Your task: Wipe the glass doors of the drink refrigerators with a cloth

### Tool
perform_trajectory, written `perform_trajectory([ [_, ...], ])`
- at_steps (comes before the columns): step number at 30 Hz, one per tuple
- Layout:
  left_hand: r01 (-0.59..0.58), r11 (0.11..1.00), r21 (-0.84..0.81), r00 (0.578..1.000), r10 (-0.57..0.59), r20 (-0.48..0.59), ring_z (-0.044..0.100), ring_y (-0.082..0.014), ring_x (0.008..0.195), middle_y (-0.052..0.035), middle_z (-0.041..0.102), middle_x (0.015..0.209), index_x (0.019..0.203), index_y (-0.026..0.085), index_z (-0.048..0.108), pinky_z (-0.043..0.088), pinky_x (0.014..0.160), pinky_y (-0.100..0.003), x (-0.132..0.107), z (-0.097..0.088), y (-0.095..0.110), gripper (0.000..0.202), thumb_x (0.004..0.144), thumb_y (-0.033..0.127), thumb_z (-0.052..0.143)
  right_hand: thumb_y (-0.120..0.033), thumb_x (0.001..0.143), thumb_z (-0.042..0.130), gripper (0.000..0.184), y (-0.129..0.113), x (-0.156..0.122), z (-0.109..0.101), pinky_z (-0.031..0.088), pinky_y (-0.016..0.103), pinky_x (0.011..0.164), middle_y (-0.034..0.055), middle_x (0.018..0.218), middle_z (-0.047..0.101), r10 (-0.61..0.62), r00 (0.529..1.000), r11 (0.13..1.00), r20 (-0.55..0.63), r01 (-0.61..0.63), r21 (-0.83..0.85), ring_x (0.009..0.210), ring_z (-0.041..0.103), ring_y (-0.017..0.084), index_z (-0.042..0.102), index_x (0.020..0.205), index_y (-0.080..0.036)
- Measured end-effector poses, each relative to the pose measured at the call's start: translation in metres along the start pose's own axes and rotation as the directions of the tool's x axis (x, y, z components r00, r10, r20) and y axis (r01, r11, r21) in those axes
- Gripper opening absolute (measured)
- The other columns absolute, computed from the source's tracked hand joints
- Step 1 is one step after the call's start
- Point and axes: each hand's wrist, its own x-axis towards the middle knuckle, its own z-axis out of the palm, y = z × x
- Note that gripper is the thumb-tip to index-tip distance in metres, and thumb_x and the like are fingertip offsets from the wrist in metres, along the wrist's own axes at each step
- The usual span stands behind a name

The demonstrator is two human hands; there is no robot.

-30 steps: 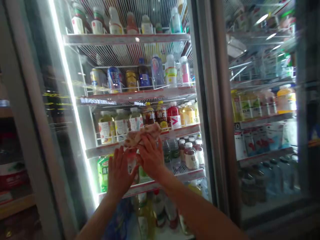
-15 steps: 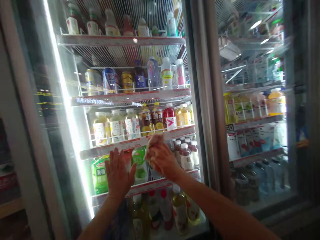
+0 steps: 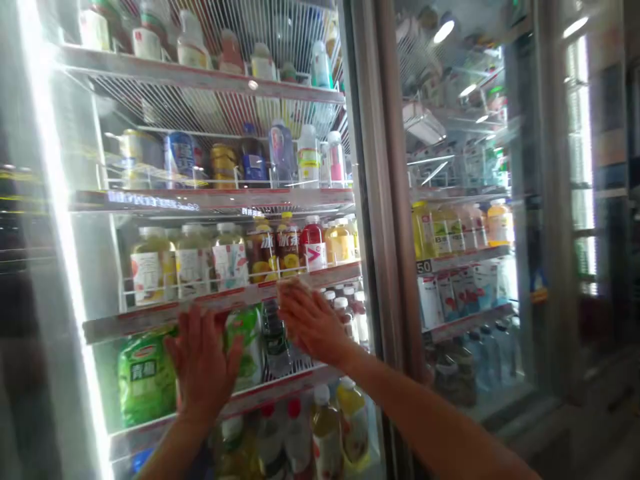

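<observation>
The left hand [image 3: 203,363] lies spread flat on the fridge door [image 3: 367,167] while the right hand [image 3: 313,320] holds a cloth [image 3: 295,285] against the glass, so wiping seems in hand, and the next rub needs firm, even pressing.

Pale crumpled cloth [image 3: 296,285], mostly hidden, pressed against the fridge's glass door [image 3: 367,200].

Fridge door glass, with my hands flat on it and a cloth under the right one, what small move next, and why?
Probably slide the right hand and its cloth sideways along the glass door, toward the door frame. The cloth lies flat under its fingers at mid-shelf height, while the left hand braces lower down.
</observation>
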Motion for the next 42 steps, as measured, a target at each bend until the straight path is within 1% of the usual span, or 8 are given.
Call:
perform_trajectory([
  [2, -0.034, 0.999, 0.011, 0.999, 0.034, 0.002, 0.013, -0.0303, 0.140, -0.0189, 0.021, 0.150, 0.145, 0.016, 0.013, 0.011, 0.110, -0.056, -0.001, 0.001, -0.003, 0.065, 0.090, 0.038, 0.039, -0.023, 0.087, 0.037, 0.053, 0.020, 0.003, -0.003, 0.014, 0.045, 0.115, 0.0037, 0.147, 0.033, 0.112, 0.991, 0.993, -0.069, -0.115, -0.036, 0.140, 0.015, 0.019, 0.031, 0.140, -0.021],
  [6, -0.063, 0.997, 0.038, 0.998, 0.064, -0.027, 0.012, -0.0284, 0.141, -0.0170, 0.020, 0.150, 0.145, 0.017, 0.010, 0.010, 0.111, -0.054, -0.003, 0.003, -0.008, 0.066, 0.090, 0.038, 0.039, -0.019, 0.088, 0.034, 0.059, 0.059, 0.016, -0.010, 0.020, 0.055, 0.110, 0.0112, 0.148, 0.028, 0.507, 0.815, 0.844, -0.281, -0.536, -0.030, 0.140, 0.015, 0.026, 0.019, 0.145, -0.017],
  [12, -0.111, 0.991, 0.069, 0.993, 0.113, -0.029, 0.013, -0.0268, 0.140, -0.0146, 0.020, 0.151, 0.145, 0.019, 0.009, 0.013, 0.112, -0.051, -0.005, -0.002, -0.012, 0.069, 0.088, 0.035, 0.045, -0.017, 0.088, 0.038, 0.056, 0.019, -0.024, -0.014, 0.016, 0.041, 0.115, 0.0019, 0.147, 0.033, 0.007, 1.000, 1.000, -0.021, -0.007, -0.010, 0.140, 0.016, 0.017, 0.028, 0.142, -0.024],
  [18, -0.128, 0.987, 0.098, 0.991, 0.130, -0.016, 0.011, -0.0258, 0.141, -0.0130, 0.018, 0.151, 0.145, 0.018, 0.010, 0.013, 0.113, -0.050, -0.010, -0.003, -0.012, 0.069, 0.088, 0.031, 0.046, -0.013, 0.088, 0.038, 0.063, 0.030, -0.067, -0.013, 0.023, 0.050, 0.110, 0.0085, 0.151, 0.022, 0.415, 0.882, 0.895, -0.224, -0.439, -0.073, 0.140, 0.017, 0.024, 0.015, 0.146, -0.020],
  [25, -0.271, 0.958, 0.096, 0.961, 0.262, 0.091, 0.010, -0.0250, 0.141, -0.0107, 0.013, 0.152, 0.145, 0.017, 0.012, 0.011, 0.114, -0.047, -0.053, -0.012, -0.015, 0.069, 0.087, 0.027, 0.047, -0.007, 0.085, 0.039, 0.064, -0.056, -0.158, -0.011, 0.018, 0.046, 0.113, 0.0068, 0.150, 0.026, 0.293, 0.954, 0.952, 0.068, -0.284, -0.117, 0.140, 0.017, 0.023, 0.019, 0.145, -0.020],
  [32, -0.278, 0.956, 0.095, 0.957, 0.267, 0.111, 0.010, -0.0254, 0.141, -0.0114, 0.013, 0.152, 0.145, 0.017, 0.014, 0.010, 0.114, -0.048, -0.078, -0.012, -0.019, 0.069, 0.086, 0.026, 0.049, -0.015, 0.088, 0.040, 0.063, 0.005, -0.114, -0.011, 0.026, 0.052, 0.108, 0.0124, 0.150, 0.024, 0.503, 0.845, 0.832, -0.183, -0.530, -0.162, 0.139, 0.019, 0.026, 0.015, 0.146, -0.020],
  [38, -0.285, 0.957, 0.056, 0.948, 0.272, 0.162, 0.011, -0.0251, 0.140, -0.0106, 0.018, 0.151, 0.145, 0.020, 0.016, 0.012, 0.114, -0.046, -0.097, -0.017, -0.019, 0.069, 0.085, 0.027, 0.050, -0.010, 0.085, 0.038, 0.053, -0.072, -0.169, -0.011, 0.018, 0.044, 0.114, 0.0073, 0.146, 0.034, 0.243, 0.963, 0.970, 0.112, -0.239, -0.051, 0.140, 0.016, 0.021, 0.039, 0.137, -0.018],
  [42, -0.320, 0.942, 0.099, 0.934, 0.295, 0.202, 0.014, -0.0247, 0.140, -0.0113, 0.024, 0.150, 0.145, 0.021, 0.016, 0.017, 0.114, -0.046, -0.108, -0.019, -0.024, 0.070, 0.085, 0.027, 0.051, -0.009, 0.083, 0.040, 0.046, -0.092, -0.135, 0.001, 0.011, 0.042, 0.116, 0.0037, 0.134, 0.052, 0.075, 0.989, 0.992, 0.127, -0.087, 0.095, 0.138, 0.022, 0.016, 0.052, 0.126, -0.022],
])
